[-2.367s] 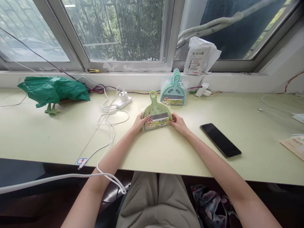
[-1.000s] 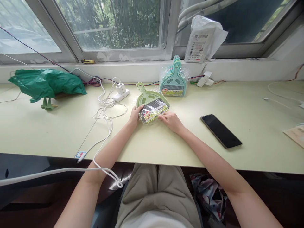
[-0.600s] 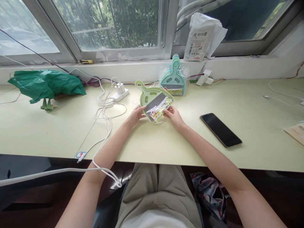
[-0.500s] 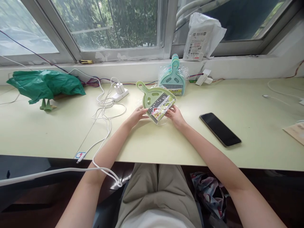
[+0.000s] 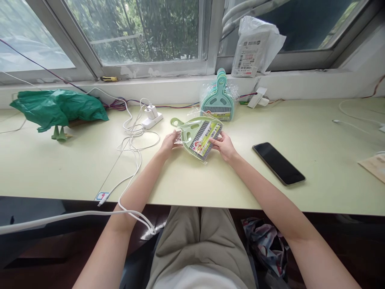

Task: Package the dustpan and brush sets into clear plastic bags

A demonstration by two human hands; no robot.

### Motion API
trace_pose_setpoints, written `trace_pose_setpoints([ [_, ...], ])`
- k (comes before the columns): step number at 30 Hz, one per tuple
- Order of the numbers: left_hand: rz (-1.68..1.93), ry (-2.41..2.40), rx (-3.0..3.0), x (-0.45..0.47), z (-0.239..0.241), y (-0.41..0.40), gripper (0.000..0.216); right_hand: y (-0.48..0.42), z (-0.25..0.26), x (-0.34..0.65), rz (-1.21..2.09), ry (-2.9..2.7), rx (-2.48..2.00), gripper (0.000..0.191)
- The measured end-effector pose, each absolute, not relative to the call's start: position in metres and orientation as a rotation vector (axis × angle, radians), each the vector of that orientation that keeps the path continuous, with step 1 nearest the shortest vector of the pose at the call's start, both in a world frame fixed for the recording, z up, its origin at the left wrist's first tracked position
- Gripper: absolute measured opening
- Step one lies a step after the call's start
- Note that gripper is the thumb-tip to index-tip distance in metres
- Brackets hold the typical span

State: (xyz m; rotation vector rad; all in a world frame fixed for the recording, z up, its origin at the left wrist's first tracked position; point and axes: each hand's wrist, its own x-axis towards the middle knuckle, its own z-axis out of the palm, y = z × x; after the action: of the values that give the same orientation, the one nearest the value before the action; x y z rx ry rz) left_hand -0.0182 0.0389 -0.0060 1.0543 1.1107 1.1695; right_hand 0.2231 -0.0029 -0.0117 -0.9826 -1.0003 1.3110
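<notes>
Nearest to the camera, the person's lap and both bare forearms reach out over the front edge of the pale green worktop (image 5: pixel 60 168). A white cable (image 5: pixel 132 160) loops across the left forearm and trails back over the surface to a white charger block (image 5: pixel 152 115).

Just beyond, the left hand (image 5: pixel 169 141) and the right hand (image 5: pixel 223 145) hold a light green mini dustpan-and-brush set (image 5: pixel 197 134) between them, lifted slightly off the worktop and tilted, its handle pointing to the left. The left fingers are closed on the handle end of the clear plastic wrapper, and the right fingers pinch the wide end beside the printed label. The wrapper looks still sealed round the set, though whether its edge has begun to open is too small to tell; so, as a judgement, the handling is at an early stage, with the set in hand and nothing yet taken out.

To the right lies a black phone (image 5: pixel 278 163), face up and well apart from the hands. Farther back, a stack of blue wrapped sets (image 5: pixel 217 103) stands against the sill, near the held one but not touching it. Far left rests a crumpled green plastic bag (image 5: pixel 58 108), and on the window ledge a white parcel bag (image 5: pixel 255 47) leans on the frame.
</notes>
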Motion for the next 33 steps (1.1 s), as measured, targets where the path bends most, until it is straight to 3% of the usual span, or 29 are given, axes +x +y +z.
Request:
trace_pose_setpoints([
  [6, 1.313, 1.136, 1.077, -0.023, -0.004, 0.041, 0.04, -0.006, -0.006, 0.222, 1.314, -1.022, -0.955, 0.061],
  [13, 1.656, 1.421, 1.52, -0.032, 0.007, 0.035, 0.055, -0.007, -0.004, 0.227, 1.328, -1.063, -0.971, 0.063],
  [18, 1.287, 1.571, 1.97, -0.039, 0.021, 0.029, 0.038, -0.009, 0.002, 0.228, 1.365, -1.164, -1.029, 0.068],
  [24, 1.211, 1.329, 1.866, -0.036, 0.014, 0.031, 0.034, -0.011, 0.003, 0.226, 1.382, -1.219, -1.037, 0.068],
  [33, 1.517, 1.78, 1.659, -0.063, 0.011, 0.048, 0.024, -0.009, 0.001, 0.227, 1.322, -1.105, -1.023, 0.055],
])
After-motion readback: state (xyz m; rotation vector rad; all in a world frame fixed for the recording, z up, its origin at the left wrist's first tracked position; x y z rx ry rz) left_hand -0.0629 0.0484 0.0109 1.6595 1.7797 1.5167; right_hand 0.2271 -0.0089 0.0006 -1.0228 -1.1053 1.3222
